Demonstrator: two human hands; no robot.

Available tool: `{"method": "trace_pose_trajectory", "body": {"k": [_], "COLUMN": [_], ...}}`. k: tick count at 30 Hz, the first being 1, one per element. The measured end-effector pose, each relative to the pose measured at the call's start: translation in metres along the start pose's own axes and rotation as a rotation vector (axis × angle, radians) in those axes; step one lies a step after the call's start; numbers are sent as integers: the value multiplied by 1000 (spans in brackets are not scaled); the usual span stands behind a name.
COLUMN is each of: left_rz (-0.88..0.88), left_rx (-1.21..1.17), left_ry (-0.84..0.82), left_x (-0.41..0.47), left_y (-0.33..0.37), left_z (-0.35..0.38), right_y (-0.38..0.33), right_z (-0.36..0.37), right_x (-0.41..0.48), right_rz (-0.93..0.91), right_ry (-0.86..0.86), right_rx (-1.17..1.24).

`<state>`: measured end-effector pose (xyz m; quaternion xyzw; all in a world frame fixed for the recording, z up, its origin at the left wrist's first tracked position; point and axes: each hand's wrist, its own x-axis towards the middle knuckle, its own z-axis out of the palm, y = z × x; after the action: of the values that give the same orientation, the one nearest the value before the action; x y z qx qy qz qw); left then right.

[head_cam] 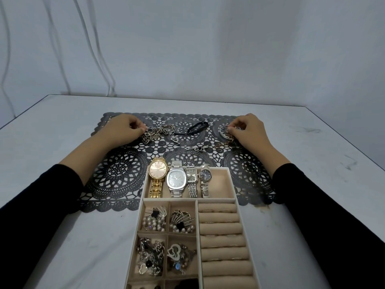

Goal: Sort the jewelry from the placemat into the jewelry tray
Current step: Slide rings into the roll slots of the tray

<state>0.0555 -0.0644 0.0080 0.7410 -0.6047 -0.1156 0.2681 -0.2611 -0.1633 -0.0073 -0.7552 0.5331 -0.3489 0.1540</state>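
Observation:
A black lace placemat (pixel 120 176) lies across the table. At its far left my left hand (pixel 123 128) pinches the end of a chunky silver chain (pixel 158 132). At the far right my right hand (pixel 248 128) pinches a silver bangle (pixel 224 132) lying on a gold chain (pixel 223 144). Between the hands lie a black band (pixel 196 127) and small silver charms (pixel 195 148). The beige jewelry tray (pixel 230 178) stands near me; its top section holds several watches (pixel 177 180), its left cells hold brooches and chains, and ring rolls (pixel 223 228) fill its right side.
The pale table (pixel 312 163) has bare surface on both sides of the placemat and tray. Its back edge meets a grey wall with hanging white cables (pixel 98 59). The tray's front end runs out of the frame at the bottom.

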Motion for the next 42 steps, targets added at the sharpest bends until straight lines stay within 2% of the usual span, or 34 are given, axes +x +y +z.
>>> {"method": "trace_pose_trajectory", "body": {"k": [5, 13, 21, 26, 32, 36, 42], "left_rz": [-25, -54, -98, -66, -41, -35, -35], "left_rx": [54, -134, -133, -132, -76, -117, -31], "left_ry": [-40, -39, 143, 48, 124, 68, 27], "left_x": [1, -2, -1, -3, -2, -2, 2], "left_y": [4, -3, -8, -7, -10, -11, -10], "left_z": [-1, -12, -7, -12, -7, -11, -10], "right_y": [2, 4, 6, 7, 7, 7, 7], "right_z": [1, 2, 3, 3, 4, 4, 3], "right_x": [-3, -2, 0, 0, 0, 0, 0], "right_rz": [-31, -43, -66, -71, -73, -77, -85], "right_ry": [38, 49, 55, 57, 62, 65, 67], "right_rx": [48, 62, 69, 73, 70, 75, 70]}}
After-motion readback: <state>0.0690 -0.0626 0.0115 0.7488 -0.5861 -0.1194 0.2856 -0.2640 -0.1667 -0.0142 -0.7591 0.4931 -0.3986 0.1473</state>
